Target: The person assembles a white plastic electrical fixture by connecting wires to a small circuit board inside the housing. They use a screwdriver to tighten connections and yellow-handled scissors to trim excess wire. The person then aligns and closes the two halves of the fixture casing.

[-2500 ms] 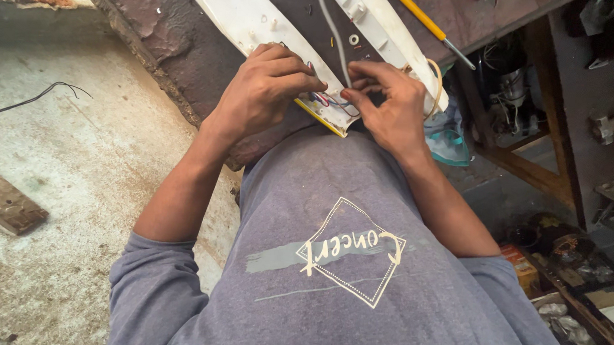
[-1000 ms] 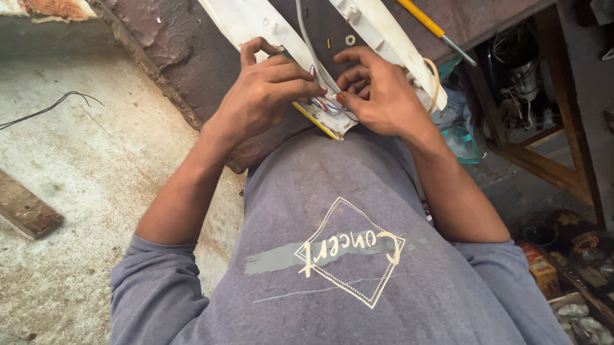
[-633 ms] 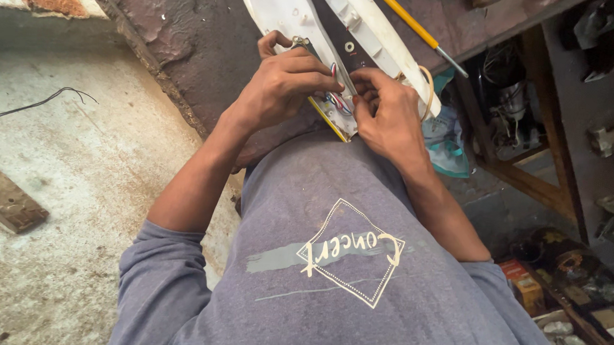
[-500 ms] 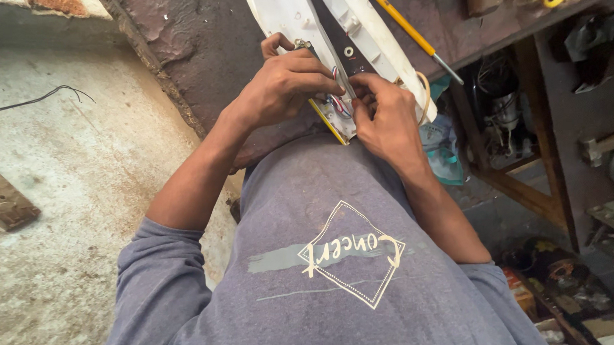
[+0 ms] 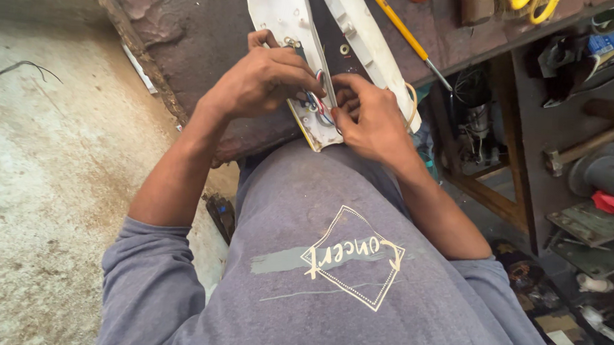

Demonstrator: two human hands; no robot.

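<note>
A long white plastic housing [image 5: 279, 9] with a dark inner strip [image 5: 327, 28] lies on the edge of a worn brown workbench [image 5: 195, 43], its near end against my stomach. My left hand [image 5: 263, 81] is closed over that near end and grips the housing. My right hand [image 5: 368, 116] pinches thin coloured wires [image 5: 318, 104], red and blue among them, where they come out of the housing. A small pale board with a yellow edge [image 5: 316, 131] shows just below my fingers.
A yellow-handled screwdriver [image 5: 403, 32] lies on the bench to the right of the housing. Shelves at the right hold a motor-like part [image 5: 475, 124], a hammer [image 5: 584, 147] and metal scraps. A concrete floor [image 5: 37, 181] with a loose wire [image 5: 22, 67] lies at the left.
My hands have shifted slightly up the housing and closer together. The right fingers have moved from the housing's edge onto the wires. The view has tilted a little to the right.
</note>
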